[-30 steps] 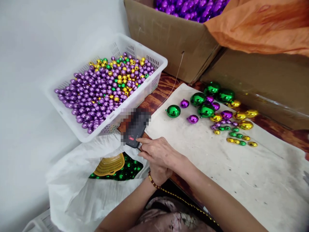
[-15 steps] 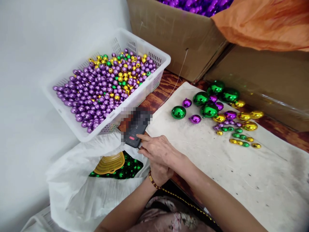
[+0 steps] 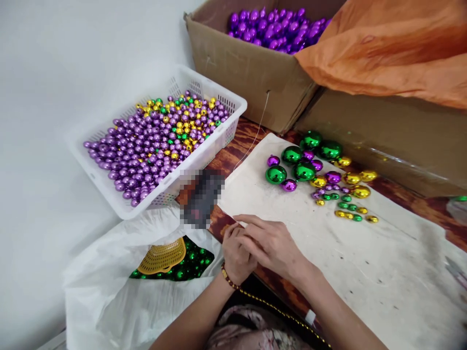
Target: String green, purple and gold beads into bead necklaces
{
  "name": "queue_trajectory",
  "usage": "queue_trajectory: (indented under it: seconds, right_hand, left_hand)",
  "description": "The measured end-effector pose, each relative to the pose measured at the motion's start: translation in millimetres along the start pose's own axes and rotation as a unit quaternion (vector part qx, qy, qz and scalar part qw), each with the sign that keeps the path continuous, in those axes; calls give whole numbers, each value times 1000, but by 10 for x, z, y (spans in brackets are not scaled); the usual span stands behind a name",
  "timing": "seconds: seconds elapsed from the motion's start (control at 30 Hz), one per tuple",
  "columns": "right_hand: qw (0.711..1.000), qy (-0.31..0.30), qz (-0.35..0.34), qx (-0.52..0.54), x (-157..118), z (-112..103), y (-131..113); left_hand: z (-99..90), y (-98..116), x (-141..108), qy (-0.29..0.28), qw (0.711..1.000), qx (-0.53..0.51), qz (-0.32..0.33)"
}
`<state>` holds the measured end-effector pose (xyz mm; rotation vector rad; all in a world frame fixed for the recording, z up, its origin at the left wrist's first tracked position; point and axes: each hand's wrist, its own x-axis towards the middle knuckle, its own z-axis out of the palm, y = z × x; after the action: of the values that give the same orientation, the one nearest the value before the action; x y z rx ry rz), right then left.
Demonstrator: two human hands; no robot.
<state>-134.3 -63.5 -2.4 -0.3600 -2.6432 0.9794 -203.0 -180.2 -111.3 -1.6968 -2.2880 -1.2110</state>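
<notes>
White sheet [image 3: 328, 253] beside us, our left hand [image 3: 236, 258] curls under our loosely bent right hand [image 3: 279, 245], any hold hidden. We'd best brace them together.

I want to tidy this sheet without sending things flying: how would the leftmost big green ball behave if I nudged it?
The green ball would probably roll, being round and seemingly loose on the pale sheet, and might knock the purple ball close by. Its glossy surface could feel slippery. It looks like a hollow ornament, so perhaps light for its size.
</notes>
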Motion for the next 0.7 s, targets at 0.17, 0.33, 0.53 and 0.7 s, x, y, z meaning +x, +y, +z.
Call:
queue_trajectory:
  seconds: [0.17,0.33,0.53,0.7]
  right_hand:
    - [993,102,65,-5,-699,-173,22]
    - [977,146,154,-27,-1480,-140,71]
    - [965,191,179,-33,-2010,-50,67]
    - [956,225,188,-28,-2164,0,76]
  left_hand:
    - [-132,102,169,21,999,-26,22]
    - [-132,117,183,29,999,-3,35]
    - [-132,134,184,30,997,37,55]
    - [-136,110,187,21,996,64,61]
